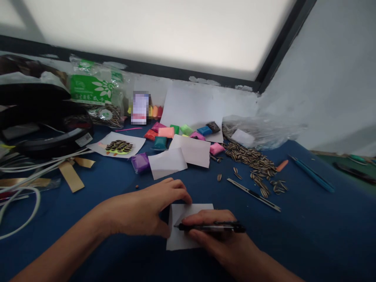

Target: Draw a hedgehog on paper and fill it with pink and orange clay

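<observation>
The right hand (227,246) pinches a pen (211,227), its tip at the paper (179,239) on the blue table (135,260). The left hand (148,207) is curved loosely, thumb and fingers at the paper's edge. If they press too lightly, the paper could slip and the pen could skid.

Seemingly a craft worktable (308,227), judging by the pen (207,228), knife (254,194), loose seeds (249,156) and coloured packets (166,132).

Paper (181,239) — part behind right hand (225,241) | display (140,107) pixelated | cables (38,201) — cropped left
</observation>
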A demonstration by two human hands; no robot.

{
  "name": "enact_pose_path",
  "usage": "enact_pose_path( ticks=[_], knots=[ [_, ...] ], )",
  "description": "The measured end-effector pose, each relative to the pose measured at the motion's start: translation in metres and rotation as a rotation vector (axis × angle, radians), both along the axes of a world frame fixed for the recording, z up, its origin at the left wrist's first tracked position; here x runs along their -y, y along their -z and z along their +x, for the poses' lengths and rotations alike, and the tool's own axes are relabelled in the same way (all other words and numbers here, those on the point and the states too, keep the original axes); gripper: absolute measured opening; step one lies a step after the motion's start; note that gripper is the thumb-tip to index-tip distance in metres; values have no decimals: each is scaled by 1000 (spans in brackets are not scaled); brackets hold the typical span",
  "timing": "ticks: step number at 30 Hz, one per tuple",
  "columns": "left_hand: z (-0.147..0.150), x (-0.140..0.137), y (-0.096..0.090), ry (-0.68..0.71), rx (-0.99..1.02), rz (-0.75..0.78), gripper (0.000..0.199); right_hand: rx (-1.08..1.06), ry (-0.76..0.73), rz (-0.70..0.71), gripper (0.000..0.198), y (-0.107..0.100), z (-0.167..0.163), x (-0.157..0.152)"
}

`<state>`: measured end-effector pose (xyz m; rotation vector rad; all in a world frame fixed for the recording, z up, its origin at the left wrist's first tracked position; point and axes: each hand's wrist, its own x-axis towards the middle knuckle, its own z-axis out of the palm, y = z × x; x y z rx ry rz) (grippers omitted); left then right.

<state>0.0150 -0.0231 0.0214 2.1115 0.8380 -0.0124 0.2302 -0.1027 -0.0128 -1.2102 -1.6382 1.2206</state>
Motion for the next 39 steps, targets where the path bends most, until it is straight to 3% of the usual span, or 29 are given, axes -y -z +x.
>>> enact_pose_path(
  ticks=[33,39],
  knots=[
    [-1,1,5,-20,0,16,58,86,-15,-71,20,-4,8,1],
    [-2,1,7,-32,-18,10,59,110,-12,-162,24,-9,12,1]
  ],
)
